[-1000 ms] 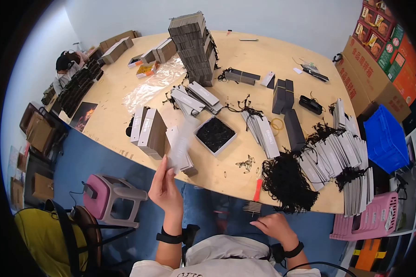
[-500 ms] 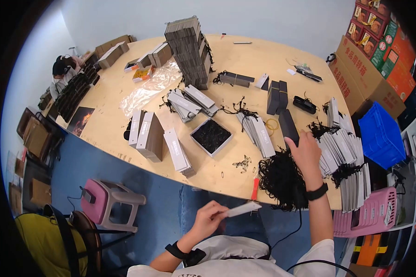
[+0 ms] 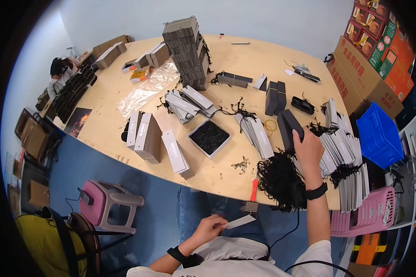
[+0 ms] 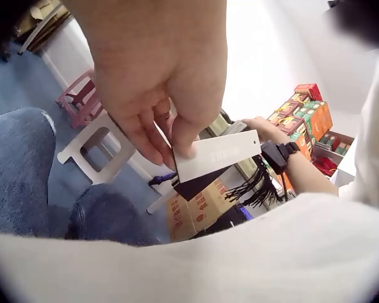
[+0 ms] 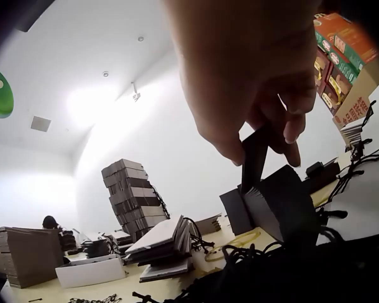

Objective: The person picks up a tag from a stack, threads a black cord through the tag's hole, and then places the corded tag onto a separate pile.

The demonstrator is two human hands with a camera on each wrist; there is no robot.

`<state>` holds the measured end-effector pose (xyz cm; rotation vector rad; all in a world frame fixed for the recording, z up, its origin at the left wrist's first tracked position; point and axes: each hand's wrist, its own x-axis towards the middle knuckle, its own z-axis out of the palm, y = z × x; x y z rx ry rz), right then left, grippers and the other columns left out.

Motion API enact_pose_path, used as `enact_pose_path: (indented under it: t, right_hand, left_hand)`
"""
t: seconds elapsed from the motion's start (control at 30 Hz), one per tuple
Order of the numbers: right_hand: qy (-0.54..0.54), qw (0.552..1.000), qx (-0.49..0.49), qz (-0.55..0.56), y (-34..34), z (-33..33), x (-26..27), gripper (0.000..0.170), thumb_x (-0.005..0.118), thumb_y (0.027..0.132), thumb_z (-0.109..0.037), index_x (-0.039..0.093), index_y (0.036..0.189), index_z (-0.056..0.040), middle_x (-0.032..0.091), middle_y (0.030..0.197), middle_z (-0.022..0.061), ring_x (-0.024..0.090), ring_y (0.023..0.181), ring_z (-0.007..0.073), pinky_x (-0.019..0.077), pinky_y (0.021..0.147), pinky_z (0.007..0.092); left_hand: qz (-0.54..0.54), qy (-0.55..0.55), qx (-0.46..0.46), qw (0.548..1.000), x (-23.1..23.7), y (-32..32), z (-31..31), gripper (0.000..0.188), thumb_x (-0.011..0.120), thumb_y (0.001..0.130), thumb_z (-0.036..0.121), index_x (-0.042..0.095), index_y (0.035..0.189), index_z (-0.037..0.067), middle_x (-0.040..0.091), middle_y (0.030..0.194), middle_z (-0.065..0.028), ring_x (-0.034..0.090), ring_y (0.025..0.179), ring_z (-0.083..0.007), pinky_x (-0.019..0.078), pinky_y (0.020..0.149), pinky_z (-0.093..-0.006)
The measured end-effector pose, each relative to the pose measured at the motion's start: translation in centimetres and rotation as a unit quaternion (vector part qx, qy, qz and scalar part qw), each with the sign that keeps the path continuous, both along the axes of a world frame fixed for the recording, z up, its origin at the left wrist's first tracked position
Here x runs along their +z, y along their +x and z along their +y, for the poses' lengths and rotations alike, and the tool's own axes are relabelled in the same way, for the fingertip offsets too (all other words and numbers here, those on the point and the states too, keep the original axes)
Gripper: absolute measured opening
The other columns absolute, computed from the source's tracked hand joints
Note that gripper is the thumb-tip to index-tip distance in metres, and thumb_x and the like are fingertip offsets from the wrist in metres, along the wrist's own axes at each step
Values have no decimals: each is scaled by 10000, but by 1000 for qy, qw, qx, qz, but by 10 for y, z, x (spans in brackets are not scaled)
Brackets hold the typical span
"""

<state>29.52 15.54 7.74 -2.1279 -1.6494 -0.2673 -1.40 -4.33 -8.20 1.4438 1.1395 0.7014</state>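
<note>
In the head view my left hand (image 3: pixel 208 229) is low in front of my body and pinches a white tag (image 3: pixel 241 222) by one end. The left wrist view shows that tag's (image 4: pixel 220 155) printed face and the small hole at its far end. My right hand (image 3: pixel 308 150) is over the table's right side, at a stack of black cards (image 3: pixel 287 123). Its thumb and fingers pinch one black card (image 5: pixel 255 154) that stands up at the stack (image 5: pixel 281 205) in the right wrist view. A heap of black cords (image 3: pixel 279 182) lies just below that hand.
White tags (image 3: pixel 344 150) with black cords fan out at the right. A white box of black pieces (image 3: pixel 200 151) sits mid-table, with stacked tags (image 3: pixel 174 154) beside it. A tall grey stack (image 3: pixel 185 53) stands behind. A red-handled tool (image 3: pixel 254 190) lies at the front edge.
My left hand has brought the white tag from the stack on the left down toward my body. My right hand has reached from the front edge to the black stack and taken hold of a card.
</note>
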Motion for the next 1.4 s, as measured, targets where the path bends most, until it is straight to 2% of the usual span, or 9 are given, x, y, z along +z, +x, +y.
enact_pose_path:
  t: [0.27,0.47,0.53,0.6,0.73,0.93,1.17,1.37,1.4]
  right_hand:
    - [-53,998,22,-7,1,7,-13,395,578,922,-402,664,953,-18,693,973,157,663,900,359,526,754,470]
    - [114,992,51,17,3,-6,-6,292,645,895,-264,666,1019,0,704,963,142,679,851,301,533,721,421]
    - [57,943,169,279,6,-31,10,214,687,855,-117,673,1028,8,708,892,119,670,750,207,516,662,337]
    - [-2,902,280,327,12,-68,14,171,706,819,-41,686,981,10,699,812,96,634,678,142,485,615,283]
    - [-183,851,394,297,23,-141,-3,99,752,791,-78,731,883,-49,674,753,89,626,632,229,481,587,309]
    - [-131,897,285,312,18,-195,-68,103,770,786,-65,737,882,-48,679,738,78,572,545,177,439,514,279]
    - [-50,898,254,356,4,-203,-99,90,760,793,-41,727,876,-33,675,720,89,575,536,165,434,503,273]
    - [-114,911,224,327,-2,-200,-120,104,788,784,-124,715,803,-52,681,700,74,610,539,177,464,504,282]
    - [-116,918,254,281,-6,-198,-122,129,786,790,-167,714,781,-60,687,704,74,628,552,197,482,512,297]
  left_hand:
    - [-8,27,-4,1000,1,-1,-2,106,681,887,8,690,988,-22,663,958,-119,713,854,-191,576,755,-287]
    - [1,50,-50,998,6,8,8,113,674,894,35,677,995,-15,661,942,-125,713,800,-195,573,714,-284]
    - [32,74,-72,994,2,13,13,115,675,890,36,668,996,-8,661,921,-137,714,782,-205,563,673,-291]
    - [39,80,-66,994,1,19,20,126,684,880,55,671,997,8,670,902,-135,713,769,-218,558,660,-304]
    - [106,126,-74,984,-5,30,33,179,709,856,143,687,1011,56,700,855,-123,703,744,-269,545,646,-349]
    - [140,119,-55,982,-9,39,43,186,708,855,208,716,987,77,705,865,-136,683,759,-317,536,681,-380]
    - [128,144,-47,980,-12,39,44,164,692,863,171,720,989,70,704,898,-134,679,787,-320,535,679,-386]
    - [180,242,45,952,28,17,35,149,661,847,72,706,989,76,688,882,-109,668,768,-301,532,696,-389]
    - [198,349,113,909,34,8,35,225,677,814,66,690,1039,80,656,841,-88,645,759,-300,517,684,-392]
